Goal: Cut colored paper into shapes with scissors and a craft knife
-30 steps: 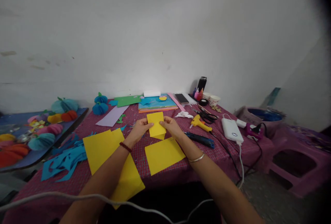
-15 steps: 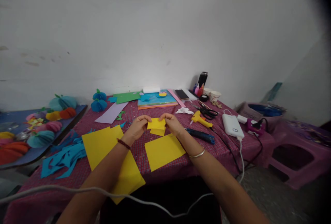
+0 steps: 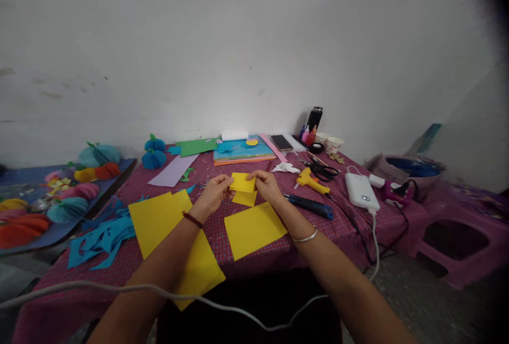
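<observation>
My left hand and my right hand pinch a small folded yellow paper between them, just above the red checked tablecloth. The paper is folded over into a narrow band with a flap hanging below. A yellow square sheet lies flat in front of my right wrist. A larger yellow sheet lies under my left forearm, with another yellow sheet reaching the table's near edge.
Blue paper scraps lie at the left. Paper honeycomb balls fill a side board. A coloured paper stack, yellow glue gun, scissors, blue tool, white power bank, phone, cups and bottles stand behind and right. A pink stool is right.
The small yellow paper stood upright a second ago; my hands have folded its top down into a low band. The view has shifted slightly.
</observation>
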Motion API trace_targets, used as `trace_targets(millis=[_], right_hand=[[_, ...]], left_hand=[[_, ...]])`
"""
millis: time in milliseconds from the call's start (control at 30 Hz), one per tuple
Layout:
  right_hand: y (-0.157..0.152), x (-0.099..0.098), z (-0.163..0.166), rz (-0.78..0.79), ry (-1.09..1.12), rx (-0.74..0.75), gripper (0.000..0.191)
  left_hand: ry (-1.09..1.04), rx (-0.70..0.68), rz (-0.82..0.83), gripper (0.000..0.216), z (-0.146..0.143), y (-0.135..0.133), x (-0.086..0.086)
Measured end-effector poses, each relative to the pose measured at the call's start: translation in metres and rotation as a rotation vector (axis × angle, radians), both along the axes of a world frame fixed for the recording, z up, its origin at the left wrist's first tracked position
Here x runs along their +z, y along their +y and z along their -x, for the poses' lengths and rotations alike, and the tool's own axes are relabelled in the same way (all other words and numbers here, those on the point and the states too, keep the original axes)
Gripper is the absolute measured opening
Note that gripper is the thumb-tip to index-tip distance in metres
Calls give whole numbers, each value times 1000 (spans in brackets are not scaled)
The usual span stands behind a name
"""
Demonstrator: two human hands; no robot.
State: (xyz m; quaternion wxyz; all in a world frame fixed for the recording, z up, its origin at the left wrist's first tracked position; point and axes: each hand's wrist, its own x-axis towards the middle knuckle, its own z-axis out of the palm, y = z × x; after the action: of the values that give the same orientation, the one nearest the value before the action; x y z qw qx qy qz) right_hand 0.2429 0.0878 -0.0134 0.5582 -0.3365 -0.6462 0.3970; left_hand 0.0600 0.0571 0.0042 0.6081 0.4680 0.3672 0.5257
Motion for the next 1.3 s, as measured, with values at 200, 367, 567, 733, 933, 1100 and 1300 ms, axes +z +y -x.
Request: trace_targets(millis=[200, 367, 567, 733, 933, 1100, 1300], right_hand=[[0, -1, 1, -11, 1, -28, 24], [0, 1, 3, -3, 6, -44, 21], [4, -2, 4, 16, 34, -50, 20], [4, -3, 4, 38, 59, -35, 18], [3, 1, 4, 82, 73, -14, 15], [2, 4, 3, 110, 89, -4, 12], [1, 5, 3, 149, 114, 10, 11]], left_hand=[[38, 39, -32, 33, 0, 3, -4], [64, 60, -51, 29, 0, 5, -4], [100, 90, -51, 29, 0, 5, -4], [128, 120, -71, 29, -1, 5, -4], [162, 127, -111, 27, -3, 3, -2], [177, 122, -148, 27, -3, 2, -2], [169, 121, -185, 26, -5, 1, -1]])
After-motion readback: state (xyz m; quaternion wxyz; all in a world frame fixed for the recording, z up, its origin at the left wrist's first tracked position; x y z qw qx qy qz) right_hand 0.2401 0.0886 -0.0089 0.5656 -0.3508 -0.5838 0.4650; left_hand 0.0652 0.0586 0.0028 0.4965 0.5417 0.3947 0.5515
